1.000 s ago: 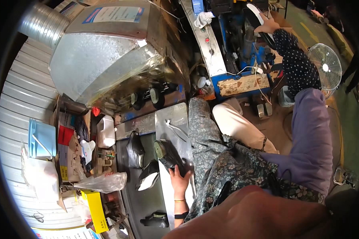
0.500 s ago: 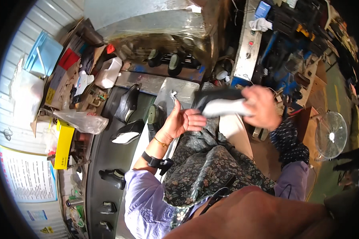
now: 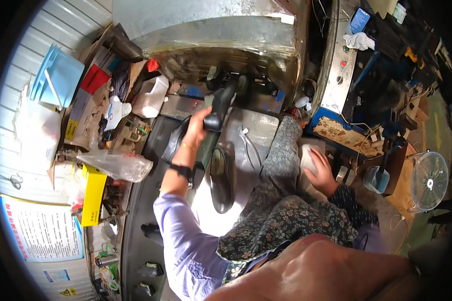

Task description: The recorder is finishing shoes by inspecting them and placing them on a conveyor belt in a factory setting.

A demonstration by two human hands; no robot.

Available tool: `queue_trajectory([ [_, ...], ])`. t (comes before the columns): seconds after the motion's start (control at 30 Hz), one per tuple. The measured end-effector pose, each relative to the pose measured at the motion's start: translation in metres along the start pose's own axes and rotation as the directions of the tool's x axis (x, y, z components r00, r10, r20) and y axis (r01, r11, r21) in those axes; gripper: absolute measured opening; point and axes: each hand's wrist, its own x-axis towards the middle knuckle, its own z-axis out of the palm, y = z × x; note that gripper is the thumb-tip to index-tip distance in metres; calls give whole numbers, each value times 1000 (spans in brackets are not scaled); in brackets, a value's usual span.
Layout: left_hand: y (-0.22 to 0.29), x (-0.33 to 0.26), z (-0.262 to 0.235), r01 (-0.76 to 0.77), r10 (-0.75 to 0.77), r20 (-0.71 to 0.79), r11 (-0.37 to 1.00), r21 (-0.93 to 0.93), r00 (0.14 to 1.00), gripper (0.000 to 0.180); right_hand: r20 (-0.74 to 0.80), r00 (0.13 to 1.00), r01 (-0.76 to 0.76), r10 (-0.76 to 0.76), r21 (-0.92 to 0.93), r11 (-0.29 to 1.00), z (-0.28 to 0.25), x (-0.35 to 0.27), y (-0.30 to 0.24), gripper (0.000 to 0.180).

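My left hand (image 3: 198, 128) is closed around the end of a dark shoe (image 3: 222, 104), lifted at the near side of the metal machine. Below and right of it, a black slip-on shoe (image 3: 221, 183) rests on the bright metal worktop (image 3: 243, 193). Beside that shoe lies a pair of pliers (image 3: 249, 145), handles toward me. Near my apron-covered lap, my right hand (image 3: 320, 171) rests with its fingers stretched over a pale surface (image 3: 309, 156); no shoe shows in it. Partly behind my left hand, another black shoe (image 3: 176, 140) sits on the dark belt.
More shoes (image 3: 149, 269) lie along the dark belt (image 3: 135, 246) at my left. The metal machine (image 3: 211, 25) with shoes in its opening stands ahead. A cluttered shelf with a yellow box (image 3: 93, 195) borders the left; a fan (image 3: 429, 180) stands at the right.
My right hand has moved down to the pale surface and no longer holds a shoe. My left hand has gone from open to gripping a shoe farther forward. The pliers now show fully.
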Motion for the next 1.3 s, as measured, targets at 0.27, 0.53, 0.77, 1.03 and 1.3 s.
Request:
queue_trajectory([
  [0.27,22,269,21,-219,625,-180,506,834,760,55,-107,885,-443,453,105,890,25,-22,18,41],
  [0.53,-43,167,-13,-515,377,405,262,816,833,61,155,932,-347,329,111,931,38,22,6,25],
  [0.77,-96,-131,-13,-160,356,163,-39,986,920,103,153,988,-65,22,282,957,52,20,-21,19],
  [1.03,-116,-158,-49,-151,175,-173,978,146,969,40,314,927,57,-205,421,905,63,25,-98,41],
  [1.3,-84,-201,208,-261,351,266,911,-320,898,52,229,930,-288,287,940,181,-85,23,-94,85],
])
